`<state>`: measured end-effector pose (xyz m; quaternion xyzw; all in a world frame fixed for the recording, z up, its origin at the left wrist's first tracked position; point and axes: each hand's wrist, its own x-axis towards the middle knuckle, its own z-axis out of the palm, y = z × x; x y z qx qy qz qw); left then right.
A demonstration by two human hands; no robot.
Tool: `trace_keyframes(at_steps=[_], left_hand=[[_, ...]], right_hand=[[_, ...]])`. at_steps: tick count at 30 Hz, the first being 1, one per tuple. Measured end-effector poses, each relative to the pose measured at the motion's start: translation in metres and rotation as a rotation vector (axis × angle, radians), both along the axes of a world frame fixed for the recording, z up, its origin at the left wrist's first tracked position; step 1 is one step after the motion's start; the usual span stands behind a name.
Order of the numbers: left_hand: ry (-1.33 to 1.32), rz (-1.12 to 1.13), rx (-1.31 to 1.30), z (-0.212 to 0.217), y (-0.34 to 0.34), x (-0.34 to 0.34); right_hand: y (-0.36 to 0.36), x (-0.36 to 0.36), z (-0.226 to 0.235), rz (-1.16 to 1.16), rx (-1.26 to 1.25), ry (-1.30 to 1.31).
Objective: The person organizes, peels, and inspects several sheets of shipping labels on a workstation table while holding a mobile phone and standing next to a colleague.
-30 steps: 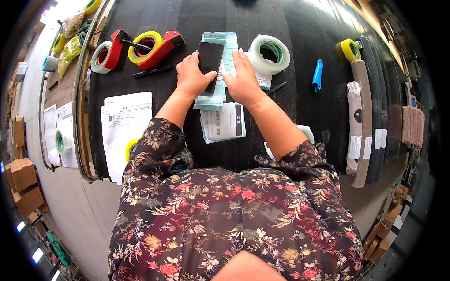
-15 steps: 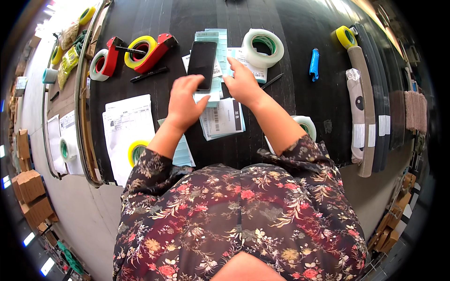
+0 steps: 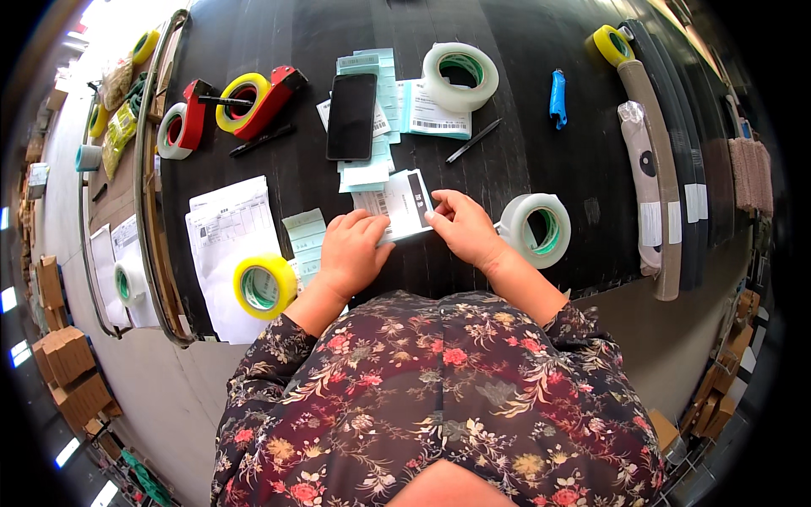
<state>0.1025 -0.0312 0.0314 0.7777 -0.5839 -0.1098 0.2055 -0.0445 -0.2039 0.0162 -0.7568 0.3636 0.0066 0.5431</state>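
A small stack of white shipping labels (image 3: 397,205) with barcodes lies before me on the black table. My right hand (image 3: 467,230) pinches its right edge between thumb and fingers. At the lower left corner my left hand (image 3: 355,252) curls its fingers onto the stack; its thumb is partly hidden. Just beyond, a black phone (image 3: 351,118) rests on pale blue label strips (image 3: 367,176). More labels (image 3: 435,118) sit to its right, partly under a clear tape roll (image 3: 437,78). A pen (image 3: 473,141) lies close by.
Two red tape dispensers (image 3: 193,122) and a black marker (image 3: 262,140) are at the left. Nearer are paper sheets (image 3: 228,224) under a yellow tape roll (image 3: 287,283). A clear tape roll (image 3: 557,228), a blue cutter (image 3: 557,100) and long rolled items (image 3: 650,169) stand rightward.
Both hands have come back toward me from beside the phone and now grip the near label stack. The phone lies uncovered and straighter. The view has shifted slightly.
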Motion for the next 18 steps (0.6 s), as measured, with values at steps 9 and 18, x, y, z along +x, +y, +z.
trace_keyframes(at_steps=[9, 18], left_hand=[[0.085, 0.351, -0.292, 0.003, -0.002, 0.009], [1.053, 0.548, -0.256, -0.011, 0.003, 0.006]], right_hand=[[0.002, -0.003, 0.008, -0.258, 0.373, -0.098], [0.004, -0.001, 0.014, -0.398, 0.822, -0.156]])
